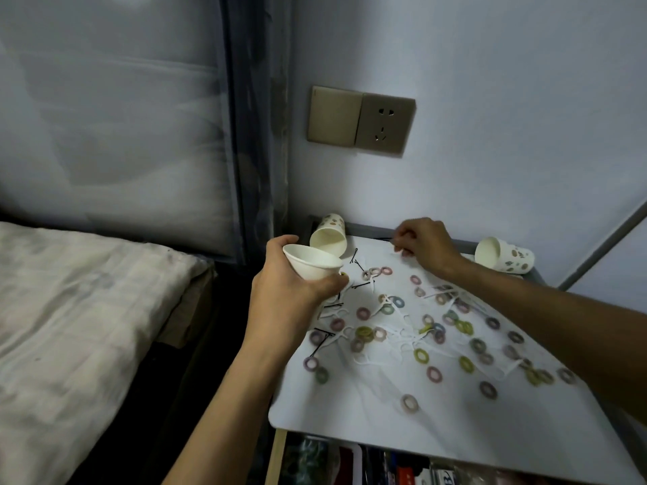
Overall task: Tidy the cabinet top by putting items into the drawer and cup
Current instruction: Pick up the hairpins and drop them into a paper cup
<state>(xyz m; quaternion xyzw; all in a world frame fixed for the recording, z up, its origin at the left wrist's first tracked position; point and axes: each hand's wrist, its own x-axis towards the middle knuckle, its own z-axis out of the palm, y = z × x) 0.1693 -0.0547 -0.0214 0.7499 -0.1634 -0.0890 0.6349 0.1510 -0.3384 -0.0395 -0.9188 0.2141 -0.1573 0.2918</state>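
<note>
Open wooden drawer under white desk; coloured hair rings lie mostly unsorted, so the task looks early. Left grip grasps a white paper cup; right grip is curled, contents unclear.

A bedroom at home — bed beside a small cabinet.

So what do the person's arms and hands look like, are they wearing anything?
No sleeves are in view: both arms are bare right up to the picture's edge. The left hand and the right hand have no gloves, and I can see no watch, bracelet or ring on either.
</note>
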